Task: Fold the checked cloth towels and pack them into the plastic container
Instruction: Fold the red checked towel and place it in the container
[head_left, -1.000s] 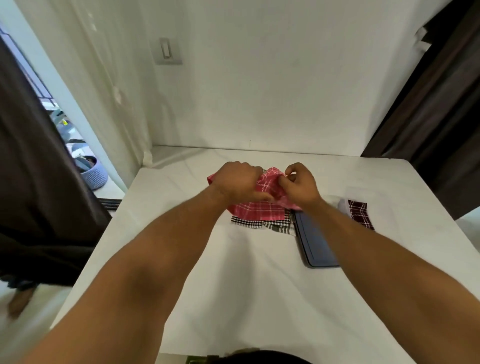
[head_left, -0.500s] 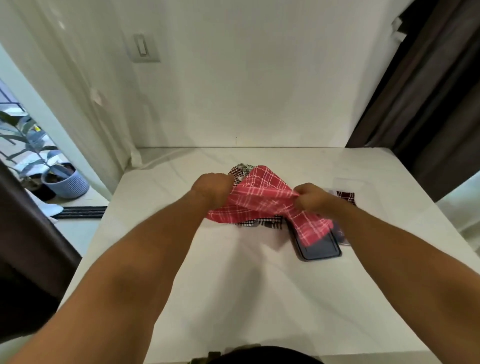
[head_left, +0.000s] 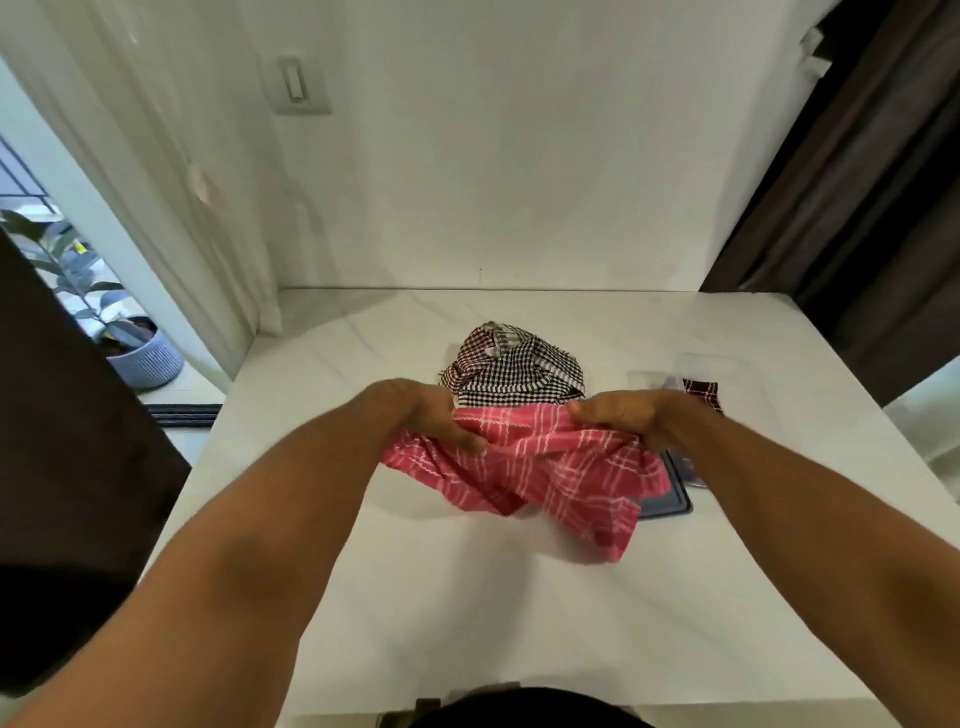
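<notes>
1. A person stands at a white stone-look tabletop (head_left: 467, 597), both bare forearms reaching toward twelve o'clock.
2. The left hand (head_left: 441, 423) has its grip clenched on the upper edge of a pink-and-white checked cloth towel (head_left: 561, 478). The right hand (head_left: 623, 421) grasps the same edge, at three o'clock of the left.
3. The towel is stretched between the hands, its lower part hanging crumpled toward five o'clock. It seems held this way to spread it out before folding.
4. At twelve o'clock of the hands lies a loose heap of black-and-white and dark red checked towels (head_left: 511, 374), unfolded and waiting.
5. At two o'clock stands a clear plastic container (head_left: 711, 366), faint to see, with a folded dark red checked towel (head_left: 701, 392) seemingly inside.
6. A dark blue flat lid (head_left: 675, 499) lies at four o'clock, partly under the hanging towel. It is probably left off so the container is open for packing.
</notes>
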